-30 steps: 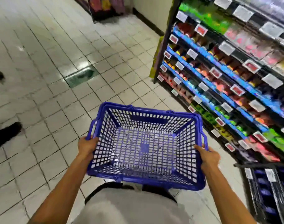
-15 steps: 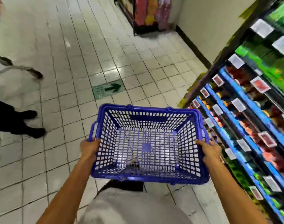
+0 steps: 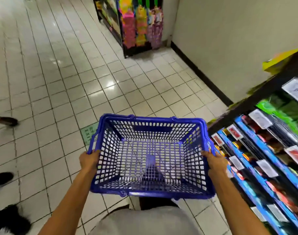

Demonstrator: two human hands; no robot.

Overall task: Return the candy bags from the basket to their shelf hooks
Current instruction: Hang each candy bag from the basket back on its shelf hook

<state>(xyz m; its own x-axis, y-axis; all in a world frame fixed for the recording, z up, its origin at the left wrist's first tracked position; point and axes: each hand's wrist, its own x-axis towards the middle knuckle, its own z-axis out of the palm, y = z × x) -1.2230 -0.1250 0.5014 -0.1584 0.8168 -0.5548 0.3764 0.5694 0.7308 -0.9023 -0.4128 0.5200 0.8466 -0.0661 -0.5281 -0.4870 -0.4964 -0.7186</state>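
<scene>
A blue plastic mesh basket (image 3: pixel 151 122) hangs in front of my waist, level, with nothing inside it. My left hand (image 3: pixel 89 160) grips its left rim. My right hand (image 3: pixel 213 162) grips its right rim. The candy shelf (image 3: pixel 267 150) runs along my right side, with blue rails, white and red price tags and rows of coloured bags on hooks. No candy bag shows in the basket or in either hand.
White tiled floor (image 3: pixel 60 82) stretches ahead and to the left, with a green exit sticker (image 3: pixel 88 133) by the basket. A dark rack of bright hanging packs (image 3: pixel 139 26) stands ahead beside a cream wall (image 3: pixel 229 39). Another person's shoes (image 3: pixel 2 178) show at the left edge.
The view has swung left and away from the candy shelf, which slid toward the right edge. The far rack and wall came into sight. Both hands kept their grip on the basket.
</scene>
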